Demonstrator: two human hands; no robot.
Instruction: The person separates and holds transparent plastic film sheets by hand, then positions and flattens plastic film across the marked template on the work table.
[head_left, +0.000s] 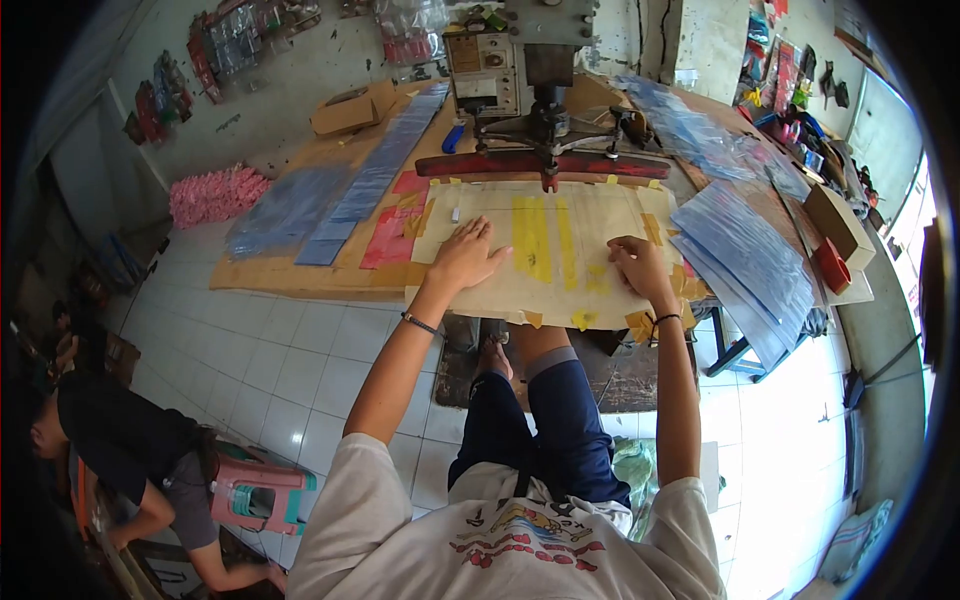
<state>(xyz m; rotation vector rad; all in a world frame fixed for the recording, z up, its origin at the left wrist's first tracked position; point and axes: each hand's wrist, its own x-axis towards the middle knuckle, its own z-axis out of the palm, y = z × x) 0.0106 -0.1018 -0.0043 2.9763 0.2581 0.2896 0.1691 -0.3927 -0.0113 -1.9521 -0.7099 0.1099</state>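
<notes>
A beige sheet (490, 225) with strips of yellow tape lies on the table under a press head. My left hand (468, 257) rests palm down on its left part, fingers stretched out. A small pale piece (456, 214) sits just beyond those fingertips. Over the right part is my right hand (640, 267), its fingers curled inward; whatever they may hold is hidden. The press's red-edged bar (600, 166) stands just behind the sheet's far edge, beyond both hands. Brown and yellow tape marks the sheet's edges.
Stacks of clear bluish plastic sheets lie left (360, 190) and right (750, 245) on the wooden table (270, 275). A cardboard box (352, 107) and blue cutter (453, 138) are behind. Another person (120, 430) bends at lower left beside a pink stool (260, 490).
</notes>
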